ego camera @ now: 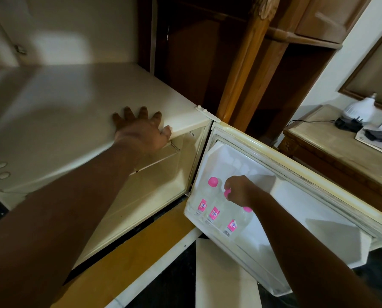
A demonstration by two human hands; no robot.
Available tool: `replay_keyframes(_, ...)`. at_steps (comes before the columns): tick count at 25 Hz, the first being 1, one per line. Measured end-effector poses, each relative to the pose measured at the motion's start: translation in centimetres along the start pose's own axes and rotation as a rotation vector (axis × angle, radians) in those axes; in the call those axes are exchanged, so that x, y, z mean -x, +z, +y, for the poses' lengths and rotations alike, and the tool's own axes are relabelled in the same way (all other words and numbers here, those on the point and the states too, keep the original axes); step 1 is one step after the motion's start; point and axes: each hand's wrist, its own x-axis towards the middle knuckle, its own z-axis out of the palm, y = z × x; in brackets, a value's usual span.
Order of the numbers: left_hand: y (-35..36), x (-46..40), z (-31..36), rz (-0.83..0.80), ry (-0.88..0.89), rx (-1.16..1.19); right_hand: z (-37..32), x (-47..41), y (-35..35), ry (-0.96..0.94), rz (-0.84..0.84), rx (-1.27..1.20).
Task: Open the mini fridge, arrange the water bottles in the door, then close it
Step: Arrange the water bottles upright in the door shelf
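Note:
The cream mini fridge (74, 112) stands with its door (296, 210) swung wide to the right. Three clear water bottles with pink caps and pink labels stand in the door's lower shelf. The left bottle (204, 201) stands free. My right hand (241, 191) grips the pink cap of the middle bottle (216, 213). The right bottle (234, 225) is partly hidden behind that hand. My left hand (141, 130) lies flat on the fridge's top, thumb hooked over the front edge, holding nothing.
A wooden cabinet (252, 63) rises behind the fridge. To the right, a wooden side table (332, 152) carries a white bulb-shaped lamp (361, 107), a black plug and cable, and papers. Dark floor and a white panel lie below the door.

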Motion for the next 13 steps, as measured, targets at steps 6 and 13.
replay_keyframes(6, -0.2, 0.2, 0.1, -0.016, -0.002, -0.010, -0.1, 2.7, -2.7, -0.084, 0.666, -0.219)
replay_keyframes(13, -0.6, 1.1, 0.3, -0.002, 0.009, -0.013, 7.4, 5.7, -4.9, 0.242, 0.387, 0.109)
